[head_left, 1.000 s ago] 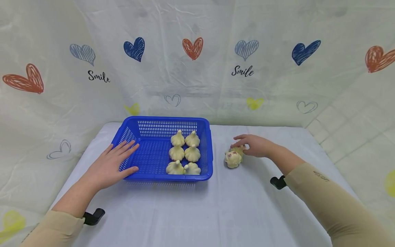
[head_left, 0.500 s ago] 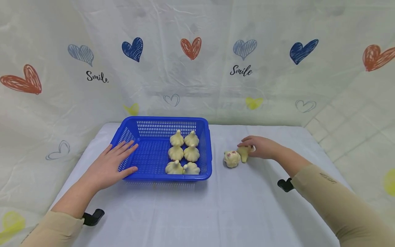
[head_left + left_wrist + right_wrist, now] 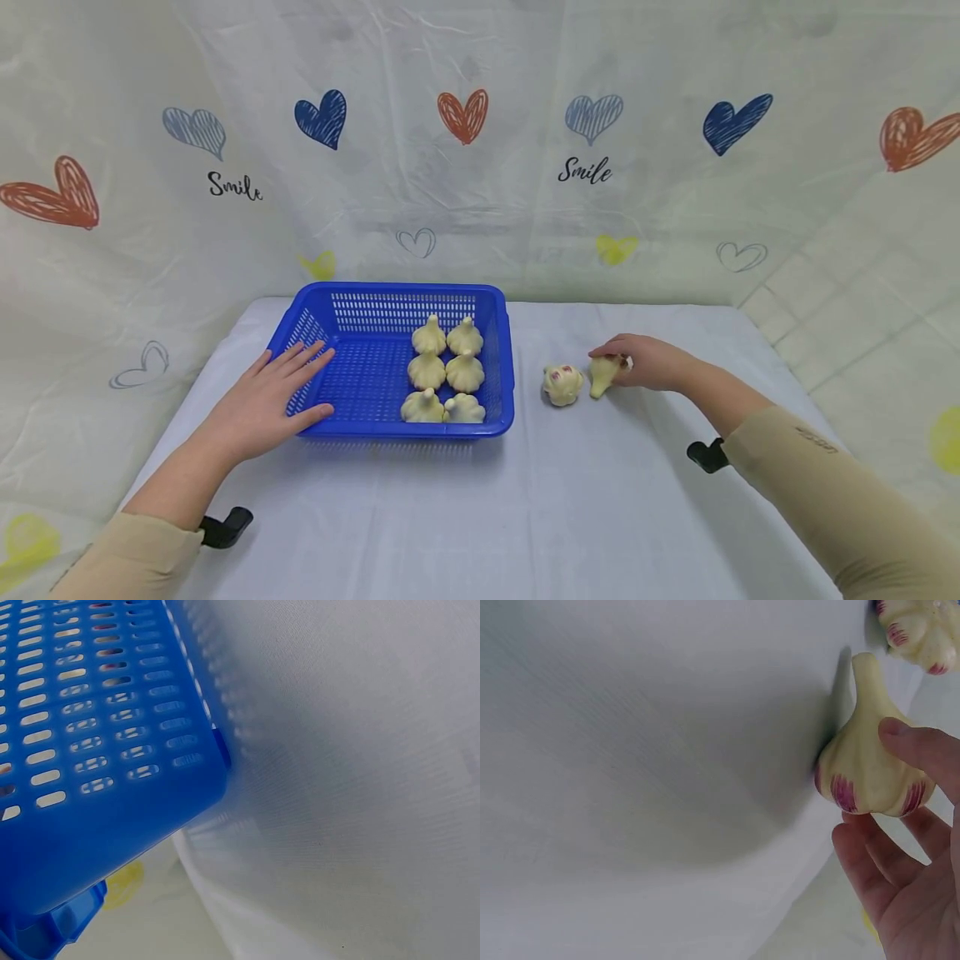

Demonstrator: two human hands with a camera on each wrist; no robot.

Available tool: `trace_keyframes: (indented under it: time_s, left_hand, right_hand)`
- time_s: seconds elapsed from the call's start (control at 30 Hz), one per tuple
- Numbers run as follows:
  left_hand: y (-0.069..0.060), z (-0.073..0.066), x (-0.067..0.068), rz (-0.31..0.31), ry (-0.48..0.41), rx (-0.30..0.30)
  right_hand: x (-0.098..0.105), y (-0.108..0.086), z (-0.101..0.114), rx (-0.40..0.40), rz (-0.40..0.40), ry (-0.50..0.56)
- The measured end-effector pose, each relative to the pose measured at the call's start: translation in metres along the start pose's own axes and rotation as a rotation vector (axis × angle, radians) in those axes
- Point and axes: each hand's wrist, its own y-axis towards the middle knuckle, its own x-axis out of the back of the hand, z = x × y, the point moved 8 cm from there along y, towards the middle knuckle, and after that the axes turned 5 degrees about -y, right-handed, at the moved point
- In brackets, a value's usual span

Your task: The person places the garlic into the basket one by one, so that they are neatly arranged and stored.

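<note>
My right hand [image 3: 648, 363] holds a garlic bulb [image 3: 603, 377] at the right of the table. In the right wrist view the thumb lies on that bulb's side, and the other fingers are behind and below its purple-streaked base; its stem points away from the palm. A second garlic bulb [image 3: 562, 385] lies just left of it, apart, its purple marks facing up. My left hand [image 3: 266, 404] rests with straight, spread fingers over the left side of a blue plastic basket [image 3: 498, 421]. Only the basket's slotted wall [image 3: 120, 802] shows in the left wrist view, not the hand.
Several garlic bulbs [image 3: 465, 372] stand in rows in the basket's right half, mostly stems up. A white cloth [image 3: 480, 517] covers the table. Behind it hangs a pale sheet [image 3: 517, 225] printed with hearts.
My right hand has shifted right with one garlic bulb, whose stem now points toward me. A gap has opened between it and the other loose bulb. The left hand stays put.
</note>
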Motion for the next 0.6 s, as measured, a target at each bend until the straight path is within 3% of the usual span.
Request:
trace_keyframes:
  time_s: [0.23, 0.6]
  left_hand:
    - [0.000, 0.000, 0.001, -0.026, -0.005, -0.006]
    - [0.000, 0.001, -0.001, 0.005, -0.005, 0.005]
  right_hand:
    - [-0.003, -0.004, -0.004, -0.063, 0.028, 0.117]
    - [-0.010, -0.015, -0.011, -0.138, 0.046, 0.393]
